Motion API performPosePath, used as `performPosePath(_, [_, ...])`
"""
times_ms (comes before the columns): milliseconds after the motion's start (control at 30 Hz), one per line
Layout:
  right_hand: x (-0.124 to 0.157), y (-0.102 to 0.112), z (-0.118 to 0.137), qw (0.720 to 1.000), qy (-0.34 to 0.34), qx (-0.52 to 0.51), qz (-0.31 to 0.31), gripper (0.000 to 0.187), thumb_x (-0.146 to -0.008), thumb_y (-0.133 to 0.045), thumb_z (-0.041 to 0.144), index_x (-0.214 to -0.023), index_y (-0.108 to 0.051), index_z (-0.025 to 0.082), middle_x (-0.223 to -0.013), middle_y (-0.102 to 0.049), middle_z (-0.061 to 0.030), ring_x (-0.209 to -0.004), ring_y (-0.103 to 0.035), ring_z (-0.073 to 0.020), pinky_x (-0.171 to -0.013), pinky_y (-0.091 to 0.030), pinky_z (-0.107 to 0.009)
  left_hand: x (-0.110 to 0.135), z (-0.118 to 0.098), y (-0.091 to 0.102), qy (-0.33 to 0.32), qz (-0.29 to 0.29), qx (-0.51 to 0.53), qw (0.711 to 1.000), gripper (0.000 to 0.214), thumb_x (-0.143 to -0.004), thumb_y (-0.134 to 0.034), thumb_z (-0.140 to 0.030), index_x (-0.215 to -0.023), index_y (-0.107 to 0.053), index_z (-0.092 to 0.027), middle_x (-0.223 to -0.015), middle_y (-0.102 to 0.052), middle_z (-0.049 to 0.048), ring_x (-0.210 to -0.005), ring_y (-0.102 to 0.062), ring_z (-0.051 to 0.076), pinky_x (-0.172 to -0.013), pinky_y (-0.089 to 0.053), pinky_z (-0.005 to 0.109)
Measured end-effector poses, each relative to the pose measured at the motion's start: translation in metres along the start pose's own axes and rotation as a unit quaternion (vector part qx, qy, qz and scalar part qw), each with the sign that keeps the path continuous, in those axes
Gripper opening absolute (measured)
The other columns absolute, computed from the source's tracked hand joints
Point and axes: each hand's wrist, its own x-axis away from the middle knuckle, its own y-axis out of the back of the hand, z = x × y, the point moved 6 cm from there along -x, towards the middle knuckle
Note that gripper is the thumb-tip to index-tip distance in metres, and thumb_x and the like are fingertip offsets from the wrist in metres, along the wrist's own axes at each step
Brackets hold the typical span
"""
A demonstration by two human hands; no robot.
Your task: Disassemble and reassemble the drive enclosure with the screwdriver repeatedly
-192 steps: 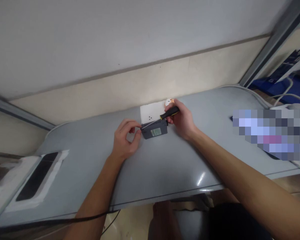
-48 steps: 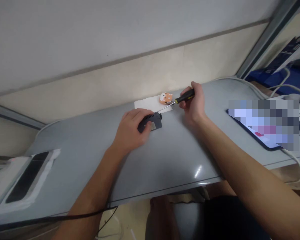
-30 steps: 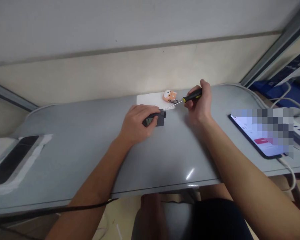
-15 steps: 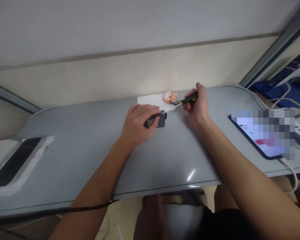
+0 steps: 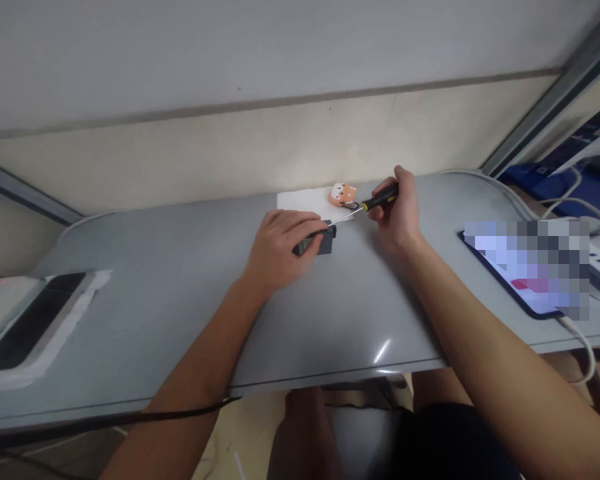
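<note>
My left hand [image 5: 285, 247] is closed around a small dark rectangular device [image 5: 326, 243] on the grey table, and its fingers cover much of it. What looks like a greenish screen shows partly between thumb and fingers. A screwdriver [image 5: 380, 198] with a black and yellow handle is gripped in my right hand [image 5: 399, 213]. Its thin metal shaft slants down to the left, the tip at the device's upper edge by my left fingertips. Whether the tip sits in a screw is too small to tell. Just behind lies an orange and white animal-shaped case [image 5: 342, 194] with a dark clip.
White paper [image 5: 300, 200] lies under the case, against the wall. On the right, a phone [image 5: 510, 273] with a lit, blurred screen has a white cable. A dark flat panel in a white frame [image 5: 35, 320] lies at left. A black cable [image 5: 180, 416] crosses the front edge.
The whole view has shifted very slightly. Both hands, the screwdriver and the device keep nearly the same positions relative to each other.
</note>
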Motion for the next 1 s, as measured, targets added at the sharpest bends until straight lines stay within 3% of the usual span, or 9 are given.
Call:
performPosePath(267, [0.003, 0.000, 0.007, 1.000, -0.004, -0.030, -0.006, 0.051, -0.100, -0.053, 0.055, -0.060, -0.053, 0.023, -0.053, -0.038, 0.0021, -0.044, -0.035, -0.0090, -0.048, -0.024, -0.034, 0.003, 0.002, 0.000, -0.012, -0.031, 0.008, 0.999, 0.012, -0.101, -0.066, -0.021, -0.108, -0.075, -0.026, -0.119, -0.082, 0.0026, -0.110, -0.077, 0.022, -0.099, -0.051, 0.041])
performPosePath(567, [0.001, 0.002, 0.009, 0.999, -0.001, -0.031, -0.027, 0.052, -0.099, -0.052, 0.059, -0.060, -0.050, 0.024, -0.054, -0.039, 0.0026, -0.043, -0.037, -0.0099, -0.045, -0.026, -0.031, 0.001, 0.002, 0.002, -0.019, 0.009, -0.014, 1.000, 0.019, -0.102, -0.061, -0.020, -0.110, -0.076, -0.027, -0.122, -0.079, 0.0033, -0.110, -0.075, 0.022, -0.100, -0.050, 0.041])
performPosePath(833, [0.022, -0.006, 0.029, 0.989, 0.116, 0.039, -0.085, 0.052, -0.103, -0.049, 0.058, -0.064, -0.057, 0.025, -0.050, -0.044, 0.0029, -0.044, -0.043, -0.0127, -0.046, -0.033, -0.030, 0.002, -0.002, 0.005, -0.040, 0.072, -0.037, 0.996, 0.033, -0.101, -0.053, -0.013, -0.121, -0.076, -0.026, -0.134, -0.074, 0.0072, -0.112, -0.073, 0.023, -0.101, -0.049, 0.042])
performPosePath(1000, [0.039, -0.014, 0.039, 0.981, 0.156, 0.045, -0.102, 0.054, -0.104, -0.046, 0.057, -0.067, -0.061, 0.022, -0.053, -0.050, 0.0024, -0.046, -0.048, -0.0108, -0.045, -0.029, -0.027, 0.003, 0.009, 0.015, 0.042, 0.028, 0.081, 0.995, 0.033, -0.107, -0.048, -0.021, -0.130, -0.071, -0.025, -0.131, -0.076, 0.0068, -0.114, -0.072, 0.022, -0.099, -0.052, 0.039])
